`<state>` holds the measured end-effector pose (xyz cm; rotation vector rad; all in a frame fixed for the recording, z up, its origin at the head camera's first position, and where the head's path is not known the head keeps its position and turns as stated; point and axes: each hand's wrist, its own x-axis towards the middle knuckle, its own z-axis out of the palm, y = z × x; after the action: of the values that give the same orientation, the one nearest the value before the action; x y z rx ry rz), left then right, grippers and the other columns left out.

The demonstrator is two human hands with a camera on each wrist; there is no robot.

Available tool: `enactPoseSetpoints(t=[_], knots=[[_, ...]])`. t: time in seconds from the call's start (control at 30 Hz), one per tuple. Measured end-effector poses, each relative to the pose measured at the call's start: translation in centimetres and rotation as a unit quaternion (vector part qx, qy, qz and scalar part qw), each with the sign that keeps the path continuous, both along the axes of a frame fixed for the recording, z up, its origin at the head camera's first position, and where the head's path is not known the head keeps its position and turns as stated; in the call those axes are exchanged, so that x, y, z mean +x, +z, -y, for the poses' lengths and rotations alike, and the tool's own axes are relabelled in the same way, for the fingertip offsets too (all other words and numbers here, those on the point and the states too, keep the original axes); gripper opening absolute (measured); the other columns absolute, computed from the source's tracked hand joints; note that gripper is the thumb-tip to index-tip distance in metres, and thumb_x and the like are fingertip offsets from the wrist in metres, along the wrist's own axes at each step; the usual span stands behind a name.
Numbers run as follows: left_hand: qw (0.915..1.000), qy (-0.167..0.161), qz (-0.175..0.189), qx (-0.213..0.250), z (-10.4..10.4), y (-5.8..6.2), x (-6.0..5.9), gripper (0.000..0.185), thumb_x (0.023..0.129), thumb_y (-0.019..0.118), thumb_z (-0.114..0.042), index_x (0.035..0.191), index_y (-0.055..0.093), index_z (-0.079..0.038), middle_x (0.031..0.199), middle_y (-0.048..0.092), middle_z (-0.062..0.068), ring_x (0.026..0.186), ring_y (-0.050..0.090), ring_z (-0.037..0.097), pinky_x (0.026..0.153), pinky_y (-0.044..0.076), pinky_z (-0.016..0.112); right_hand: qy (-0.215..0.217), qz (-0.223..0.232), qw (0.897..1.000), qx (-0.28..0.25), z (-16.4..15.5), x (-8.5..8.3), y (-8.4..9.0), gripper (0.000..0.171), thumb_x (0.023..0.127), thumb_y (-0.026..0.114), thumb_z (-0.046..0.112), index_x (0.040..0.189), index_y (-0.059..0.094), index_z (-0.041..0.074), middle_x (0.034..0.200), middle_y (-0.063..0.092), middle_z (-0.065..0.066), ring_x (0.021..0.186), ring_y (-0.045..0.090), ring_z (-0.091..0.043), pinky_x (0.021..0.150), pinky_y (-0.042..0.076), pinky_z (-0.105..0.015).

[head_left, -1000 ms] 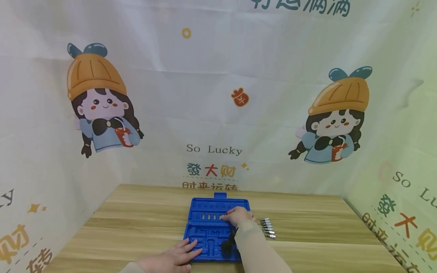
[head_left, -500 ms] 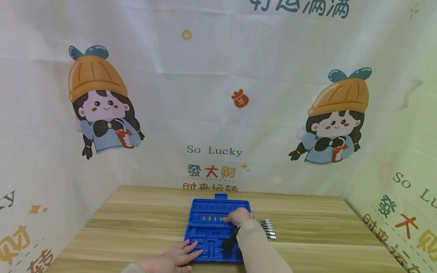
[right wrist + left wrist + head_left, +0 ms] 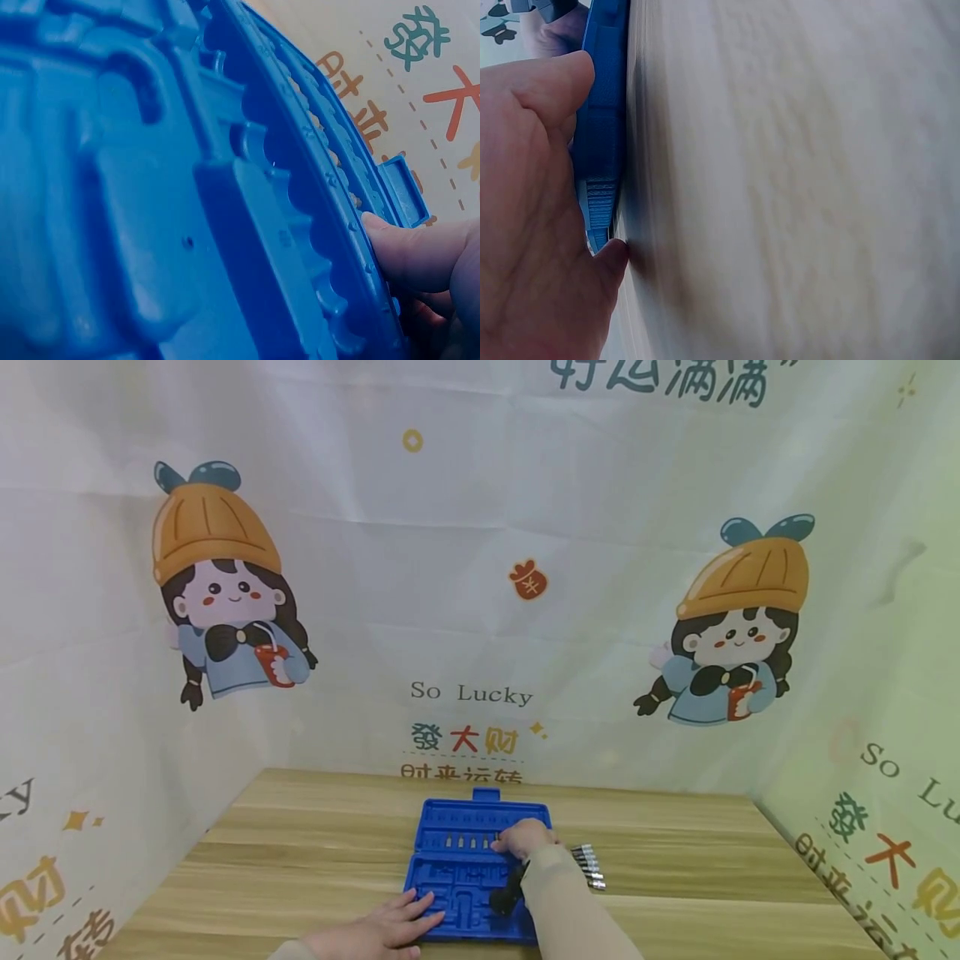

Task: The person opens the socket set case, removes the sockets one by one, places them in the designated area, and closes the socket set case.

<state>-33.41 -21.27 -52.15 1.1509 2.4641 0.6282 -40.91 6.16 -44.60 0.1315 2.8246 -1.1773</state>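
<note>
Your blue tool case (image 3: 468, 860) lies open and flat on the bench (image 3: 300, 852), near its front edge and about midway across. Its long axis runs away from you, front to back; the latch tab (image 3: 486, 793) points at the printed backdrop (image 3: 480, 610).

Your left hand (image 3: 378, 931) rests flat at the case's front left corner, fingers straight and spread, tips touching the rim. In the left wrist view the palm and thumb (image 3: 551, 82) press against the case edge; nothing is gripped.

Your right hand (image 3: 523, 837) sits over the case's right side, at the row of small slots holding bits (image 3: 461, 841). Fingers are curled downward. In the right wrist view a fingertip (image 3: 405, 244) touches the scalloped rim by the latch tab. Whether it pinches a bit, you cannot tell.

A row of loose silver bits (image 3: 589, 865) lies on the bench just right of the case, apart from it. A black strap (image 3: 506, 893) sits at your right wrist, over the case's front right part.
</note>
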Motion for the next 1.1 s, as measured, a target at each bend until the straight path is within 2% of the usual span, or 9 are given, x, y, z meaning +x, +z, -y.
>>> enactPoseSetpoints(t=[0.13, 0.17, 0.3, 0.4, 0.47, 0.6, 0.67, 0.9, 1.1], knots=[[0.9999, 0.006, 0.004, -0.01, -0.5, 1.4, 0.9, 0.053, 0.104, 0.034, -0.044, 0.154, 0.022, -0.031, 0.159, 0.018, 0.01, 0.144, 0.01, 0.04, 0.107, 0.025, 0.059, -0.003, 0.0, 1.0, -0.03, -0.2, -0.1, -0.3, 0.02, 0.076, 0.082, 0.019, 0.09, 0.076, 0.006, 0.119, 0.061, -0.021, 0.122, 0.038, -0.051, 0.102, 0.03, -0.059], [0.9999, 0.005, 0.004, -0.013, -0.5, 1.4, 0.8, 0.053, 0.104, 0.033, -0.044, 0.154, 0.022, -0.03, 0.159, 0.018, 0.011, 0.144, 0.01, 0.041, 0.107, 0.025, 0.059, -0.009, 0.005, 0.999, -0.038, -0.2, -0.1, -0.4, 0.022, 0.076, 0.082, 0.018, 0.091, 0.075, 0.003, 0.122, 0.059, -0.024, 0.124, 0.036, -0.051, 0.102, 0.032, -0.058], [0.9999, 0.002, 0.002, -0.012, -0.2, -0.1, 0.0, 0.053, 0.103, 0.031, -0.048, 0.154, 0.02, -0.034, 0.159, 0.017, 0.009, 0.144, 0.01, 0.041, 0.107, 0.025, 0.06, -0.024, 0.018, 0.999, -0.037, -0.2, -0.1, -0.5, 0.029, 0.077, 0.081, 0.02, 0.096, 0.073, 0.0, 0.131, 0.051, -0.03, 0.127, 0.033, -0.052, 0.103, 0.03, -0.059], [1.0, 0.001, 0.006, 0.0, 0.2, -0.9, -0.4, 0.052, 0.103, 0.031, -0.049, 0.153, 0.02, -0.038, 0.16, 0.017, 0.006, 0.144, 0.009, 0.039, 0.106, 0.025, 0.062, -0.02, 0.011, 0.999, -0.041, -0.1, 0.0, -0.5, 0.024, 0.078, 0.081, 0.018, 0.094, 0.074, 0.002, 0.129, 0.053, -0.028, 0.128, 0.032, -0.052, 0.104, 0.027, -0.061], [1.0, 0.001, 0.01, 0.001, 0.1, -0.4, -0.1, 0.052, 0.103, 0.031, -0.048, 0.153, 0.02, -0.037, 0.16, 0.016, 0.007, 0.145, 0.009, 0.039, 0.106, 0.025, 0.061, -0.014, 0.002, 0.999, -0.05, -0.1, 0.0, -0.5, 0.017, 0.078, 0.08, 0.017, 0.09, 0.075, 0.005, 0.127, 0.054, -0.027, 0.129, 0.03, -0.052, 0.105, 0.024, -0.062], [0.9999, 0.002, 0.007, -0.007, -0.5, 1.7, 1.2, 0.053, 0.104, 0.034, -0.041, 0.154, 0.023, -0.028, 0.159, 0.018, 0.012, 0.144, 0.01, 0.039, 0.107, 0.026, 0.059, -0.002, -0.016, 0.998, -0.068, 0.0, 0.2, -0.5, 0.008, 0.079, 0.079, 0.014, 0.083, 0.076, 0.008, 0.124, 0.056, -0.027, 0.131, 0.025, -0.054, 0.106, 0.014, -0.066], [0.9999, 0.009, 0.011, -0.009, -0.7, 2.0, 1.4, 0.053, 0.104, 0.035, -0.042, 0.154, 0.024, -0.029, 0.159, 0.019, 0.011, 0.144, 0.011, 0.04, 0.108, 0.025, 0.058, -0.001, -0.022, 0.998, -0.065, 0.0, 0.3, -0.6, 0.007, 0.079, 0.079, 0.015, 0.082, 0.075, 0.009, 0.122, 0.057, -0.025, 0.132, 0.024, -0.054, 0.107, 0.012, -0.066], [1.0, 0.001, 0.002, 0.01, 0.2, -0.8, -0.2, 0.052, 0.103, 0.032, -0.047, 0.153, 0.021, -0.037, 0.16, 0.016, 0.004, 0.144, 0.009, 0.041, 0.106, 0.026, 0.061, 0.001, -0.029, 0.998, -0.048, 0.2, 0.3, -0.9, 0.01, 0.083, 0.077, 0.019, 0.077, 0.072, 0.012, 0.121, 0.057, -0.024, 0.135, 0.021, -0.054, 0.106, 0.006, -0.068], [1.0, 0.001, 0.001, 0.004, 0.4, -1.6, -0.7, 0.054, 0.102, 0.031, -0.051, 0.153, 0.021, -0.036, 0.16, 0.015, 0.004, 0.143, 0.01, 0.044, 0.104, 0.025, 0.064, 0.003, -0.036, 0.999, -0.026, 0.2, 0.2, -0.9, 0.012, 0.082, 0.077, 0.021, 0.075, 0.072, 0.013, 0.107, 0.065, -0.013, 0.131, 0.031, -0.05, 0.106, 0.006, -0.069]])
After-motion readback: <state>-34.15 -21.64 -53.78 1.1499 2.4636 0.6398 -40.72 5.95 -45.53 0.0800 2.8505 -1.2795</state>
